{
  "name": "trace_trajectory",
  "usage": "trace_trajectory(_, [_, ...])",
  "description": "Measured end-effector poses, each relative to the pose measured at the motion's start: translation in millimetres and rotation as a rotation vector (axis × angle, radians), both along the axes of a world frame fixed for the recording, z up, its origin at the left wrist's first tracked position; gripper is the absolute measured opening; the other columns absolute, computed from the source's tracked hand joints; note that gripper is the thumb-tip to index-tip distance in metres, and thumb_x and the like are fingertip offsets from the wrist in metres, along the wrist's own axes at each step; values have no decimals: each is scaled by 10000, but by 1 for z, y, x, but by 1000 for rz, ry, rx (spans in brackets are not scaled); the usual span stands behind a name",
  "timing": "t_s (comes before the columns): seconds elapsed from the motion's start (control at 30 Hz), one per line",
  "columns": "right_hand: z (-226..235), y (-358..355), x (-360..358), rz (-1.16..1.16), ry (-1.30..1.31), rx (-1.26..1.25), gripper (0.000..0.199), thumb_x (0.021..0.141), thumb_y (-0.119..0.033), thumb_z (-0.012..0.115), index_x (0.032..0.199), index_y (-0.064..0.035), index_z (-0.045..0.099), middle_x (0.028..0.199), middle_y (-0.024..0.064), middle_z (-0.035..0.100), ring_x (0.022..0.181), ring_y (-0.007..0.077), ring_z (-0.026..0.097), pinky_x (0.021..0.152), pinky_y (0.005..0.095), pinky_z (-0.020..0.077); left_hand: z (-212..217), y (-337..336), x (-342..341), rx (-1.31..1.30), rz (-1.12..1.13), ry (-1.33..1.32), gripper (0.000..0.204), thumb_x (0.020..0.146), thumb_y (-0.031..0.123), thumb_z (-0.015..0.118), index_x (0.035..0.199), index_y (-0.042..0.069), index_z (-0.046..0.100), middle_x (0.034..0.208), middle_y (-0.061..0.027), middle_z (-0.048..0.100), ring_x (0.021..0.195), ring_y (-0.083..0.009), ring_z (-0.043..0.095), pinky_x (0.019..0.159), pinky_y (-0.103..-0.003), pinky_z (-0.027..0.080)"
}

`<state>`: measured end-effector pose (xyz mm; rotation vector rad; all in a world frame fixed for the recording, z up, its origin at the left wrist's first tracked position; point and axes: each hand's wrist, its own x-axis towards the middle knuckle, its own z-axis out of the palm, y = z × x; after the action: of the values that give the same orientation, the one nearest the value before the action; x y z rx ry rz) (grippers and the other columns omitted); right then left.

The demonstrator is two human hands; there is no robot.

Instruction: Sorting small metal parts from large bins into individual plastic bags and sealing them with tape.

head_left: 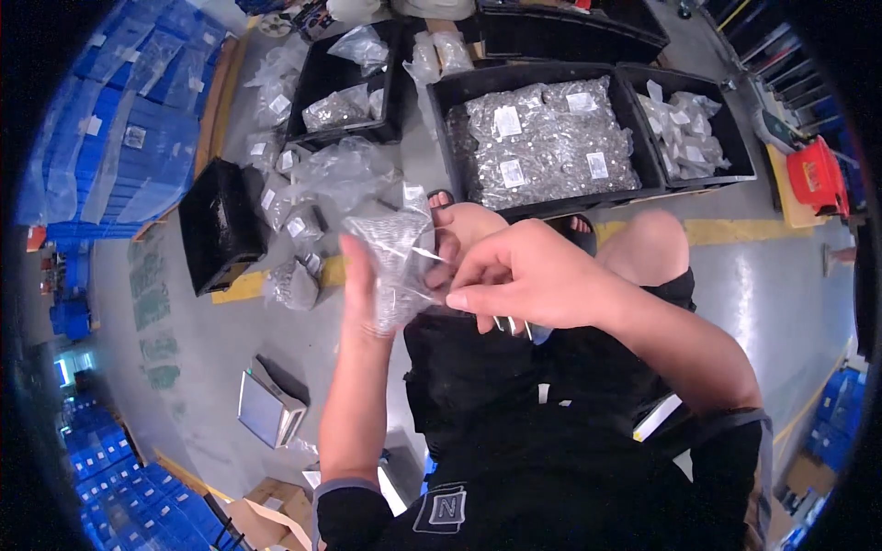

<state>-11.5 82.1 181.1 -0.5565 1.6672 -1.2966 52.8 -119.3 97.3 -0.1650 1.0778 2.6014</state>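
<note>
Held up before me is a clear plastic bag point(390, 266) packed with small grey metal parts. My left hand point(360, 285) is closed round it, thumb on the near side and fingers behind. A thin pale strand point(415, 250) crosses the bag's front toward my right hand point(514, 275). That hand is closed, thumb and forefinger pinched together beside the bag's right edge, where a thin strand seems to meet them. Under its curled fingers shows a shiny metal object point(511, 324); its kind is mostly hidden.
Ahead, a black crate point(441, 138) holds bagged metal parts; another point(650, 156) stands to its right. More clear bags point(303, 225) lie on the floor by a tipped black bin point(216, 225). A laptop-like device point(269, 409) sits lower left. Blue crates point(138, 119) are stacked left.
</note>
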Motion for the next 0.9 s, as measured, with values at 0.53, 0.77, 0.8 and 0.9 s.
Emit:
trace_trajectory(0.53, [15, 72, 4, 28, -205, 222, 239, 878, -219, 710, 916, 16, 688, 717, 47, 687, 523, 52, 569, 451, 192, 432, -2, 72, 27, 302, -6, -230, 840, 926, 704, 283, 1368, 4, 419, 1307, -218, 544, 1123, -312, 594, 951, -417, 481])
trace_trajectory(0.77, [16, 84, 10, 52, -154, 261, 276, 870, -268, 692, 924, 2, 712, 713, 45, 696, 529, 79, 597, 474, 228, 471, -14, 76, 37, 121, -56, -87, 811, 900, 551, 554, 1421, -23, 316, 1379, -230, 469, 1145, -302, 588, 976, -403, 474])
trace_trajectory(0.8, [17, 85, 11, 49, -157, 261, 276, 870, -268, 692, 924, 2, 712, 713, 45, 696, 529, 79, 597, 474, 228, 471, -10, 76, 36, 150, -82, -91, 812, 873, 482, 620, 1423, -26, 306, 1374, -228, 472, 1147, -304, 585, 961, -400, 485])
trace_trajectory(0.9, [25, 90, 14, 32, -193, 265, 268, 876, -261, 683, 928, 0, 713, 722, 49, 699, 529, 77, 594, 491, 226, 476, -10, 74, 37, 166, -95, -108, 826, 838, 385, 698, 1424, -31, 291, 1354, -226, 481, 1130, -309, 590, 930, -402, 506])
